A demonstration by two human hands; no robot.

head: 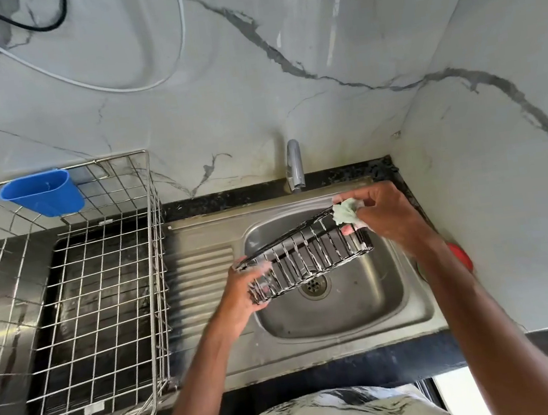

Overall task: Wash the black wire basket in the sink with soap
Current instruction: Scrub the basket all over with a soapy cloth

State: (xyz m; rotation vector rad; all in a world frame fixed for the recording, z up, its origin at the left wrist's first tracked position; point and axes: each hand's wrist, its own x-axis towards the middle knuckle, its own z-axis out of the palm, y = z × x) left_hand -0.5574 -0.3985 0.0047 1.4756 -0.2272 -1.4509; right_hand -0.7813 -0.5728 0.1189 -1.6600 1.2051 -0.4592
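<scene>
A kitchen corner with grey-veined marble-look walls (pixel 251 89) is shown from above. A black counter (pixel 230 200) runs along the back wall, and a stainless steel sink (pixel 350 332) is set into its right end. A chrome tap (pixel 294 167) stands at the sink's back edge, and a ribbed drainboard (pixel 201 274) lies to the left of the bowl.

The black wire basket (pixel 309 253) is held tilted above the bowl, over the drain (pixel 314 285), its wires streaked with white foam. Its near left end is gripped by the left hand (pixel 241 290), with fingers curled around the wires. A pale green scrubber (pixel 344 212) is pinched in the right hand (pixel 387 214) and pressed against the basket's far right end.

A large steel dish rack (pixel 87 299) sits on the counter's left part, with a blue plastic holder (pixel 43 196) hung on its back rim. A red object (pixel 459 255) is partly hidden behind the right forearm at the sink's right edge.
</scene>
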